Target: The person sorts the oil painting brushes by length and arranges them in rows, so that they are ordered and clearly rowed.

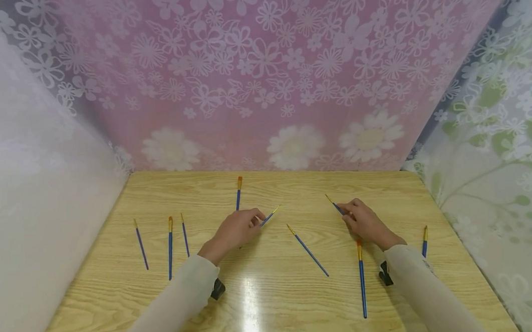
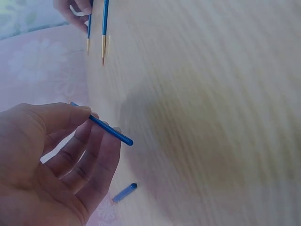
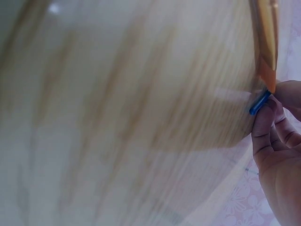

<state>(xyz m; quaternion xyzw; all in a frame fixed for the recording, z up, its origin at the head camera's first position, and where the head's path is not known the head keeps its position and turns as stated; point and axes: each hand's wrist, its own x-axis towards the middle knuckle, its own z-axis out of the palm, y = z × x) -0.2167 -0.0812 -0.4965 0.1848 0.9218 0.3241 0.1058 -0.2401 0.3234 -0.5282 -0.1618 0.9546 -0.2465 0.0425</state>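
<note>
In the head view, a slim brush (image 1: 271, 215) is pinched by the left hand (image 1: 238, 227), its tip aimed away and rightward; a second brush (image 1: 334, 204) is pinched by the right hand (image 1: 365, 221), aimed away and leftward. Between the hands, slightly nearer, a loose brush (image 1: 310, 253) is laid aslant. The table's far edge (image 1: 266, 171) is seen beyond both hands. From the left wrist, the slim brush's handle is seen slanting past the fingertips. From the right wrist, a flat brush (image 3: 266, 42) is pointed toward the right hand's pinch; contact cannot be told.
</note>
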